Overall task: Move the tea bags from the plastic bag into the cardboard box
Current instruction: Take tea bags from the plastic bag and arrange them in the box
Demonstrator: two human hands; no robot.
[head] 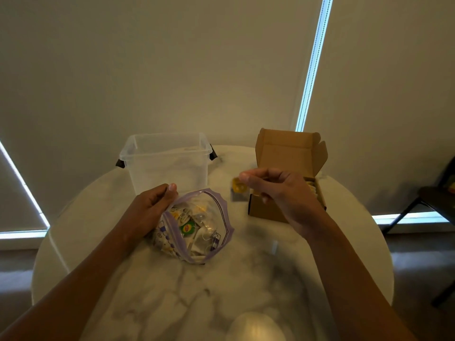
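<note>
A clear zip plastic bag (197, 227) with a purple rim lies open on the round marble table (172, 291), holding several tea bags with yellow tags. My left hand (150, 207) grips the bag's left rim. My right hand (273, 190) hovers just left of the open cardboard box (270, 207) and pinches a tea bag (237, 190) by its yellow tag; the blurred bag hangs below my fingertips. Several tea bags stand in a row inside the box, partly hidden by my hand. The box lid (288, 151) stands upright behind.
An open clear plastic tub (167, 163) with dark latches stands at the back of the table, behind the bag. A dark chair (433, 200) is at the right beyond the table edge. A pale rounded object (256, 326) sits at the near edge.
</note>
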